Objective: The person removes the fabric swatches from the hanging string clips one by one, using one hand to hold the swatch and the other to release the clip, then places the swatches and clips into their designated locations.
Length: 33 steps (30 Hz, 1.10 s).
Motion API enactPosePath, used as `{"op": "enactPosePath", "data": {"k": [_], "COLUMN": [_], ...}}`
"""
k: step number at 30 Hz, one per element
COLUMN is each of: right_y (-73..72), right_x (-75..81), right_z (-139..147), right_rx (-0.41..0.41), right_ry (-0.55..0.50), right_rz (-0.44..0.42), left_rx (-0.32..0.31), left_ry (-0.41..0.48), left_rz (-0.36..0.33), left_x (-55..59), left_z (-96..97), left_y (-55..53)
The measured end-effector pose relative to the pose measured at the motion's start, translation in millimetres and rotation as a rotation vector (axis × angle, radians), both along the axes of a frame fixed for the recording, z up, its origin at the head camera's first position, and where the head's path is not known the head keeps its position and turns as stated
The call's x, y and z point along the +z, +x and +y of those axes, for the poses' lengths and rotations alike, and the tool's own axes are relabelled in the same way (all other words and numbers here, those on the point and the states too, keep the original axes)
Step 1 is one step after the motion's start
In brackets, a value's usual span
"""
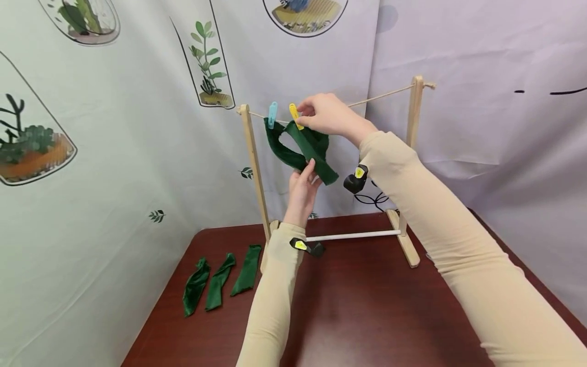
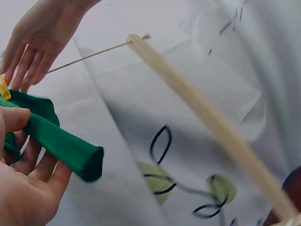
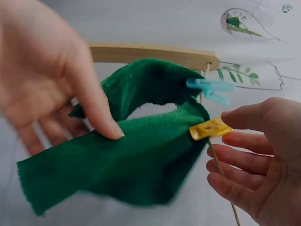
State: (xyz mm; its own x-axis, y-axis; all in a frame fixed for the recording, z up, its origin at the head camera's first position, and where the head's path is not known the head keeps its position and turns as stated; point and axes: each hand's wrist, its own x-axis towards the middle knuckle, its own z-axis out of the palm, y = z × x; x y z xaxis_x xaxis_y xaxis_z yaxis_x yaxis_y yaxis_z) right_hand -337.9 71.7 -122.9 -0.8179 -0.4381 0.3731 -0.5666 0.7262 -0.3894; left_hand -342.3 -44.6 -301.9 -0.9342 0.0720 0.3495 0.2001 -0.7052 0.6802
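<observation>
Green, soft-looking cloth [image 3: 127, 160], looped with one squared end free, hangs from the rope [image 1: 385, 95]; the left hand [image 1: 302, 198] pinches it from below, while the right hand [image 1: 334, 115], above, pinches the yellow clothespin [image 3: 206, 130].

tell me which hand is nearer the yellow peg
Right. The right hand is at the yellow peg, pinching it between thumb and finger; the left hand is lower, apart from the peg, holding the green cloth beneath it.

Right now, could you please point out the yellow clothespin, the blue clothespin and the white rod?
Yellow clothespin [image 3: 204, 131], right wrist view: body's middle.
Blue clothespin [image 1: 272, 115], head view: body's middle.
White rod [image 1: 353, 236], head view: middle of its length.
</observation>
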Motion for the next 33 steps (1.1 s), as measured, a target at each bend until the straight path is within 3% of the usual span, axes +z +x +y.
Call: {"op": "enactPosePath", "data": {"k": [5, 11, 14, 17, 22, 29, 33], "right_y": [-1.8, -1.8, 0.1, 2.2, 3.9, 5.4, 5.7], "right_x": [0.1, 3.1, 5.6, 8.1, 10.5, 8.1, 6.8], "right_z": [-4, -5, -7, -9, -10, -9, -8], "right_rx": [0.009, 0.002, 0.003, 0.012, 0.021, 0.024, 0.022], "right_ry": [-0.025, -0.056, -0.067, -0.071, -0.055, -0.041, -0.041], "right_rz": [-0.015, -0.028, -0.026, -0.014, 0.013, 0.022, 0.022], "left_rx": [-0.081, -0.152, -0.137, -0.097, 0.023, 0.35, 0.508], "left_ry": [0.16, 0.268, 0.288, 0.258, 0.123, -0.33, -0.513], "left_rz": [-0.079, -0.145, -0.157, -0.123, -0.033, 0.04, 0.09], "left_x": [-4.2, 3.9, 11.4, 18.8, 31.5, 48.2, 51.3], "left_z": [17.7, 31.0, 28.6, 22.1, 10.8, -4.4, -11.4], "left_y": [6.5, 11.5, 12.7, 13.4, 13.4, 6.1, 2.2]}}
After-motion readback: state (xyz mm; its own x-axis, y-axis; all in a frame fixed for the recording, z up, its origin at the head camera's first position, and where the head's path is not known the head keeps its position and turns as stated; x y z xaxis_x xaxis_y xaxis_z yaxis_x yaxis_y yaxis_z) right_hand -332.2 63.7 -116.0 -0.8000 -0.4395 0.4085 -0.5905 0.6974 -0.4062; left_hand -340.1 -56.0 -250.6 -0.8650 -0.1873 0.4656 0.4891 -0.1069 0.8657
